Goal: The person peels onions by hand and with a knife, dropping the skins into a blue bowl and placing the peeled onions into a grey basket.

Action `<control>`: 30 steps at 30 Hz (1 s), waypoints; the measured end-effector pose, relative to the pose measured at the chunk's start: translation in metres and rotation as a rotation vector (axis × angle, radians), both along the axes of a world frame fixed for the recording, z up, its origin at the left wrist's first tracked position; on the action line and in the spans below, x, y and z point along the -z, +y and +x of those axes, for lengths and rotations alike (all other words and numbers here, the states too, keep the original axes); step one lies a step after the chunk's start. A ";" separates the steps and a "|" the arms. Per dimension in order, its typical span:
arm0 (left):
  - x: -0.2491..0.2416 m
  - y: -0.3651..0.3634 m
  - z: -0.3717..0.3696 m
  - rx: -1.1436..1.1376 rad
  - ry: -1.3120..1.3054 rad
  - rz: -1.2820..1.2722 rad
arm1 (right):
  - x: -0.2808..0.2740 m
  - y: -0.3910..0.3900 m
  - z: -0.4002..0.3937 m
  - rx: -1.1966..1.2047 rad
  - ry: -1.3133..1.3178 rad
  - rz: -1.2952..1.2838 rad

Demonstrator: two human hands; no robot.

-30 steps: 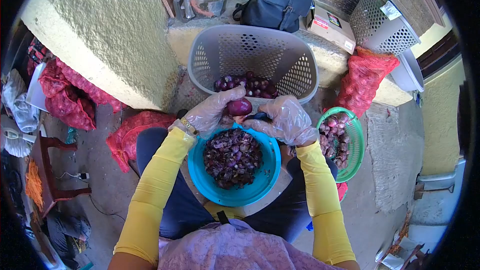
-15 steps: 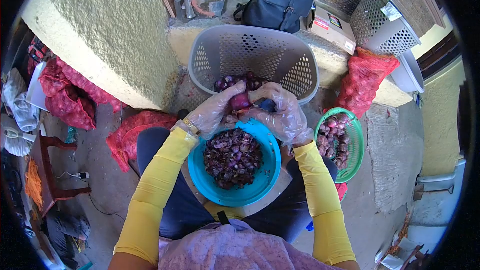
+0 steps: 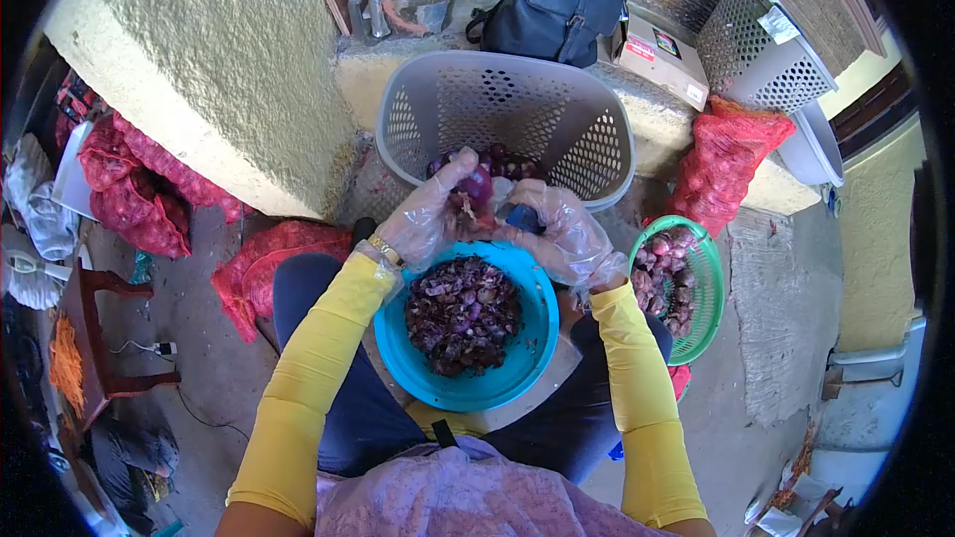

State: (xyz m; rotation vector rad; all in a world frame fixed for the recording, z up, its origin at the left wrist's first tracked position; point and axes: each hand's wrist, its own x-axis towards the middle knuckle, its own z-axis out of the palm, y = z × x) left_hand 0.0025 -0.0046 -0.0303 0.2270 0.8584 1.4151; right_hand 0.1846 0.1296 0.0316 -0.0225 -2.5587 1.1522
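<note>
In a clear plastic glove, my left hand is closed around a red onion, with loose dry skin hanging beneath it. My right hand, gloved too, is closed on a small tool with a dark blue handle; its working end is hidden. Both hands are close together above the far rim of a blue basin. Onion skins are heaped inside that basin. Just beyond my fingers, glossy purple onions lie at the bottom of a grey perforated basket.
On my right stands a green basket of unpeeled onions. Behind it leans a full red mesh sack. More red sacks lie to the left. A black bag and a cardboard box sit on the back ledge.
My left hand has tilted the onion, and loose skin now hangs below it. My right hand has drawn slightly down and away from the onion with the blue-handled tool.
</note>
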 end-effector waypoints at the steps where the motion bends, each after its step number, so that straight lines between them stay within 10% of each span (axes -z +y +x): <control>1: -0.002 0.000 0.000 -0.034 -0.010 0.053 | -0.003 0.001 0.001 0.001 0.001 -0.001; 12: -0.008 -0.002 0.001 -0.148 -0.114 0.127 | -0.003 -0.004 0.013 -0.209 -0.472 -0.275; 19: -0.002 -0.004 0.002 -0.101 -0.269 0.116 | -0.012 -0.006 0.007 0.218 -0.215 -0.166; 30: 0.000 0.001 0.016 -0.189 -0.270 0.157 | 0.008 -0.006 -0.002 0.174 -0.051 -0.113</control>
